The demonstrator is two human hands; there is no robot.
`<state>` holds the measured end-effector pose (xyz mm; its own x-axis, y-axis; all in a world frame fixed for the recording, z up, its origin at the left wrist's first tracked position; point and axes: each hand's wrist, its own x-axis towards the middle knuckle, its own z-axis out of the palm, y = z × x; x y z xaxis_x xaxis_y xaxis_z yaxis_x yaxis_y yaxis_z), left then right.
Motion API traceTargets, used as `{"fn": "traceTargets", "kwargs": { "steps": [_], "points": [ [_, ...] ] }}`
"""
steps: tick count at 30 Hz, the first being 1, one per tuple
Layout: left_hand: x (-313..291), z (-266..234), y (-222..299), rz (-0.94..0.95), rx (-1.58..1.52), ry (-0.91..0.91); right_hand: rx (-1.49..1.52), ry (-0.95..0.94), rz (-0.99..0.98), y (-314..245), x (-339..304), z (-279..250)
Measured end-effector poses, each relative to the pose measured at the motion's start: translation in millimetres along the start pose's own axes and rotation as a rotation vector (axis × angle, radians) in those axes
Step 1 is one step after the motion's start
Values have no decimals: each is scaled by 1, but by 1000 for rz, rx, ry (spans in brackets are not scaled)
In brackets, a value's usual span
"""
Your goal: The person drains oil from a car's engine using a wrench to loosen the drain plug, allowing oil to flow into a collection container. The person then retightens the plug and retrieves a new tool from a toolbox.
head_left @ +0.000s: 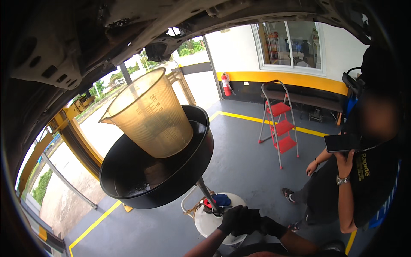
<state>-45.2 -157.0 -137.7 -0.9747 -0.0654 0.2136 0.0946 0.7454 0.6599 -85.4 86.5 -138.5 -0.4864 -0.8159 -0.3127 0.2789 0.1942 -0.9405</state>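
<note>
"Where's the wide, round black pan [171, 193]?"
"Bearing the translucent, yellowish plastic jug [152, 118], above and left of the black-gloved left hand [232, 219] and right hand [273, 227]."
"How's their grip?"
"I can't tell whether either is closed on anything."

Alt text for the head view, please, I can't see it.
A translucent measuring jug sits in a black pan on a pole beneath a vehicle's underside. Below, the wearer's gloved left hand and right hand are close together; their grip is unclear. At right, another person holds a phone.
</note>
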Motion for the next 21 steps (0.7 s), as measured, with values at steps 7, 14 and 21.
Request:
{"fn": "traceTargets", "kwargs": {
  "steps": [7,14,21],
  "points": [
    [0,-7,17,-131,-626,211,-385,-42,-505,-63,-16,-11],
    [-18,-148,156,-69,-514,75,54,-26,-633,-267,-36,31],
    [27,-281,284,366,166,523,-163,179,-1363,-432,-46,89]
  ]
}}
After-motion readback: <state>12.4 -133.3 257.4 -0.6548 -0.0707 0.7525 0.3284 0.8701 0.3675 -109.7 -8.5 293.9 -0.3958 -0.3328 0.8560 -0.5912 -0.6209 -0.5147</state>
